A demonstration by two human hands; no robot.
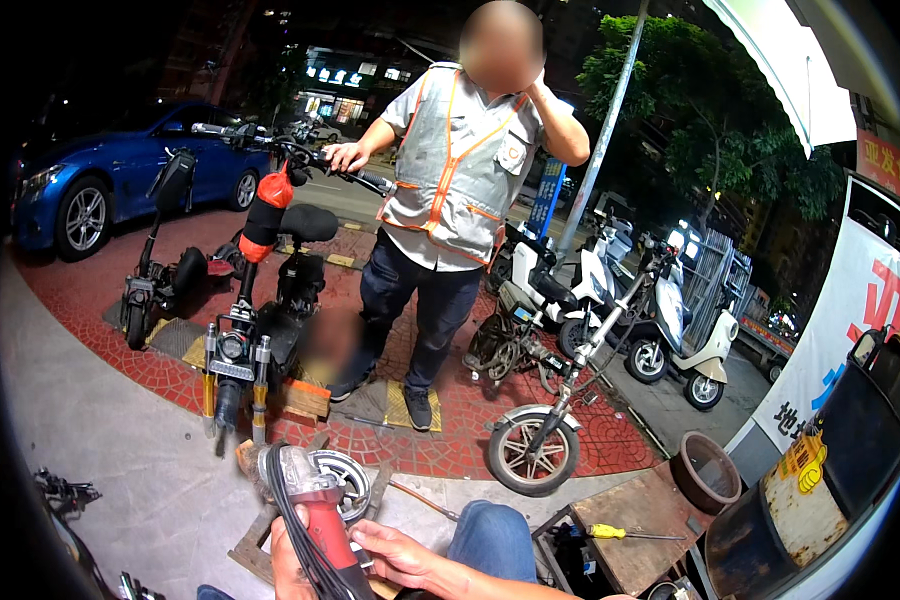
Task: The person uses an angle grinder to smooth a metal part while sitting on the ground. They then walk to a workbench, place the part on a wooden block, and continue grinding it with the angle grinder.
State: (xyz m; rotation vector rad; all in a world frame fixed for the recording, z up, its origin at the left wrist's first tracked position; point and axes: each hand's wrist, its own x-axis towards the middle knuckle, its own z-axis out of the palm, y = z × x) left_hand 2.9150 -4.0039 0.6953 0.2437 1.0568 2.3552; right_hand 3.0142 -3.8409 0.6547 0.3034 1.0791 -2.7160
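Note:
A red angle grinder [325, 530] with a metal head and a wire-like brush at its tip is held low in front of me. My left hand [286, 552] wraps round its body, together with a looped black cord [288, 500]. From the other side, my right hand [395, 556] presses its bent fingers against the grinder's red casing. Just beyond the tool, a small spoked wheel [343, 484] lies on a wooden frame [253, 548] on the ground, partly hidden by the grinder.
Facing me, a person in a grey vest [450, 150] holds the handlebar of an electric scooter [235, 350]. A folding bike's front wheel [533, 450] stands to the right. Nearer are a worn bench [635, 545], a yellow screwdriver [610, 531], a brown basin [705, 472] and a rusty drum [810, 480].

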